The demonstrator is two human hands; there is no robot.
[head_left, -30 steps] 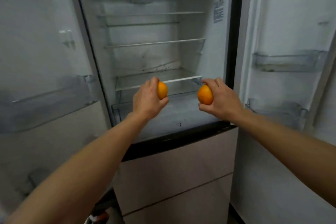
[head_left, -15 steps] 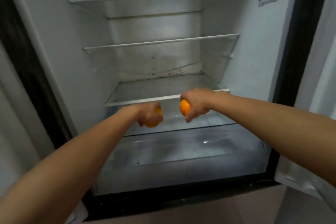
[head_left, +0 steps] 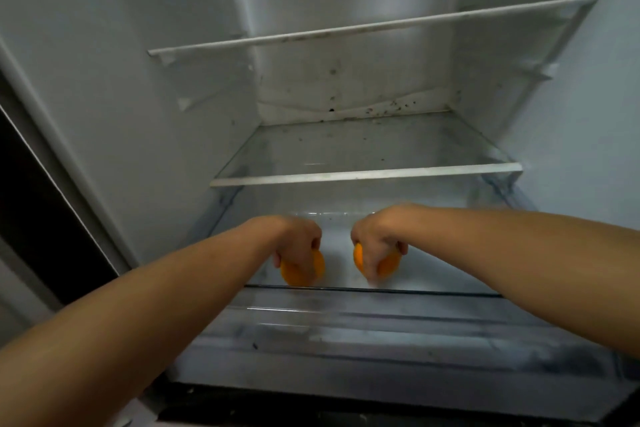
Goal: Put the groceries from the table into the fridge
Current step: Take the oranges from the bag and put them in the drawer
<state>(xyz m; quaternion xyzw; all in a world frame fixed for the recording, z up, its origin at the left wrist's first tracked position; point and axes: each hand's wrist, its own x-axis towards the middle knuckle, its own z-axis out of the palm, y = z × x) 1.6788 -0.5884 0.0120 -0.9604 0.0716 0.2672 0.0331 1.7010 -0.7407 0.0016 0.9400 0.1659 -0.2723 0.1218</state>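
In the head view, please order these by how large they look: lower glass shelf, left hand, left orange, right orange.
1. lower glass shelf
2. left hand
3. left orange and right orange: alike, both partly hidden, not ranked.

on your far left, a dark gap point(head_left: 34, 204) runs down at a slant, with a pale grey surface point(head_left: 17, 291) below it. straight ahead of you, dark specks point(head_left: 391, 110) and smudges dot the white rear panel point(head_left: 346, 55) low down.

place: home kitchen | evidence: open fridge point(head_left: 173, 80), glass shelves point(head_left: 367, 175)
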